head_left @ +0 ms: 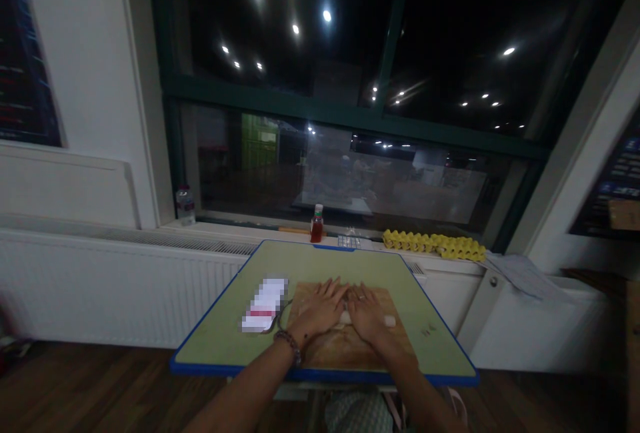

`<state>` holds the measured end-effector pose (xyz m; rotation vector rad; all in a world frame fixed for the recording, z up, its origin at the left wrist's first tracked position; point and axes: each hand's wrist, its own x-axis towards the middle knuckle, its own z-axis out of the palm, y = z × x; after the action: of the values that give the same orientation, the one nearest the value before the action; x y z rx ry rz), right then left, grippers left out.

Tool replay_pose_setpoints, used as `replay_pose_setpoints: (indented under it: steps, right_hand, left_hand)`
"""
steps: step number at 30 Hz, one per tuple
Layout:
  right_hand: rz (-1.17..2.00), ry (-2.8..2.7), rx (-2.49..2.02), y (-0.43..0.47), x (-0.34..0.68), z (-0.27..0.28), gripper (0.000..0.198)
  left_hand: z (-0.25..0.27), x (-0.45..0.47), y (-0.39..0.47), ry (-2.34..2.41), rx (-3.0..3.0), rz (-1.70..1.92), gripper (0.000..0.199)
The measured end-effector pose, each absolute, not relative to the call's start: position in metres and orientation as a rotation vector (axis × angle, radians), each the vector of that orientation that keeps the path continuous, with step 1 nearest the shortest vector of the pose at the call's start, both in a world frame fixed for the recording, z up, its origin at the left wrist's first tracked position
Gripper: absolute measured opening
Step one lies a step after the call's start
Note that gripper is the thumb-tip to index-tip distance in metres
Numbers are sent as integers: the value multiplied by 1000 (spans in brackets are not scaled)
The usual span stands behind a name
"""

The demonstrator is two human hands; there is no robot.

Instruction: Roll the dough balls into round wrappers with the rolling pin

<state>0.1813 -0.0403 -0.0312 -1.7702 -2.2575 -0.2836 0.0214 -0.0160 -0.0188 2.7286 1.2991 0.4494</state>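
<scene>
A wooden board (345, 356) lies on the green table (215, 346) in front of me. Across the board runs a pale, dough-like roll (345, 317), showing between my hands and again past the right one; the rest of it is covered. My left hand (325, 306), with a beaded bracelet at its wrist, lies flat over the roll's left part, fingers stretched forward. Flat on the right part rests my right hand (367, 313), its fingers also extended. The hands are close together, fingertips pointing toward the window, and neither grasps anything.
Left of the board lies a phone (265, 306) with a blurred screen, a dark cord beside it. Small bits (429, 331) are at the table's right. The sill holds a red-filled bottle (317, 225), a clear bottle (185, 206) and yellow egg trays (433, 245).
</scene>
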Motion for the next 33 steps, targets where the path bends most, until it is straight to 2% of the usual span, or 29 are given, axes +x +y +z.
replay_pose_setpoints:
  steps: [9,16,22,30,33]
  right_hand:
    - [-253,-2288,-1831,-4,184,-31,41]
    - [-321,-2125,-1852,14,186,-26,41]
    - [-213,-1914,-1904,19,183,-16,37]
    - [-240,-2309,-1508,-19,202,-6,35]
    - [-215,-2338,-1424,-39,207,0,33]
  left_hand:
    - [-14,29,13,1411,2610,388,52]
    - [-9,32,31,1652,2529,636,40]
    - [2,33,42,1712,2512,715,36]
    - [11,15,3,1177,2874,761,30]
    - [5,-2,-17,1188,2833,767,33]
